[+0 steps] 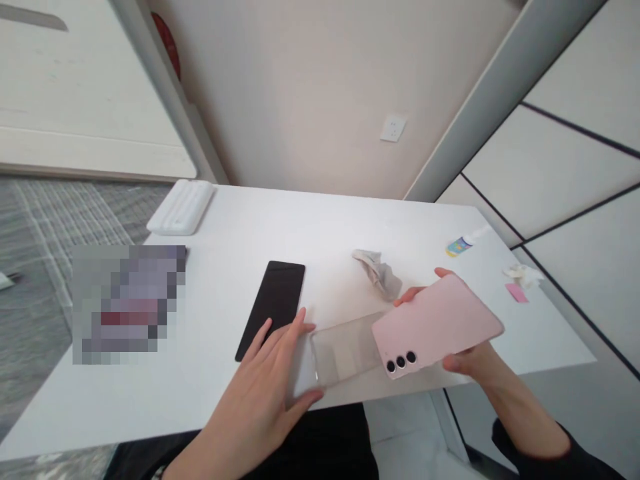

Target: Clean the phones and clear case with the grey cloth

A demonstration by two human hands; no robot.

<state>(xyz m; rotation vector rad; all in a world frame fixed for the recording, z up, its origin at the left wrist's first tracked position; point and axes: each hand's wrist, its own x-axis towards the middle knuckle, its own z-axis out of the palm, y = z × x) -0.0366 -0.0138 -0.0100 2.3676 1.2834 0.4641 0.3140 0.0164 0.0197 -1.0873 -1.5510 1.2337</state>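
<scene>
My right hand (467, 360) holds a pink phone (440, 323) by its long edges, back side up, with three camera lenses at its near left corner. Partly under the phone is a clear phone case (345, 350). The thumb and a finger of my left hand (270, 383) are at opposite sides of the case's left end, seeming to grip it, while the other fingers stretch forward. A black phone (277, 293) lies screen up just beyond those fingers, which overlap its near end.
A crumpled grey cloth (379, 273) lies behind the case. A small blue-and-yellow tube (459, 247), a pink slip (516, 293) and crumpled white tissue (523, 274) are at the right. A white box (183, 208) stands far left, near a pixelated item (130, 300). The white table (320, 227) meets the wall.
</scene>
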